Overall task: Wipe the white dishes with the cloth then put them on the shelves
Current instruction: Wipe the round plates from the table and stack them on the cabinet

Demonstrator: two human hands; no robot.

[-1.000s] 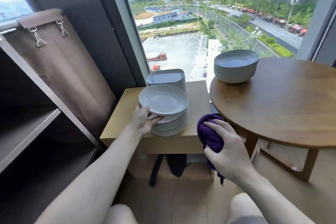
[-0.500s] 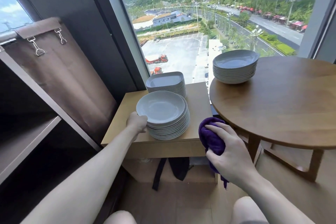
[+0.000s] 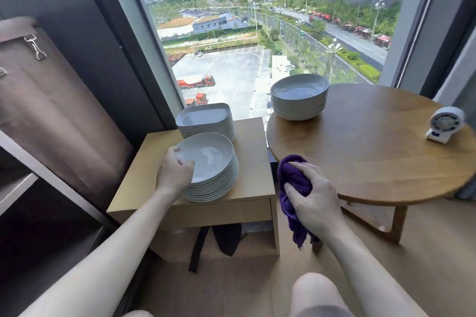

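Round stack (image 3: 219, 185) of plates sits on wood cabinet (image 3: 253, 162), square stack (image 3: 206, 121) just behind it. Bowls (image 3: 298, 100) are stacked on round wood table (image 3: 373, 149). Left hand (image 3: 175, 175) curls over near rim of top plate (image 3: 208, 157), gripping it. Right hand (image 3: 314, 198) clutches bunched fuzzy purple cloth (image 3: 291, 177) beside cabinet, clear of dishes. Dishes are glossy white.

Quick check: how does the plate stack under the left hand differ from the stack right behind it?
The front stack holds round plates; the back stack holds square ones with rounded corners. The left hand grips the front stack's top plate at its rim; the back stack is untouched. The front stack sits by the near edge of the cabinet, the back stack toward the window. Both are white and stand on the same cabinet.
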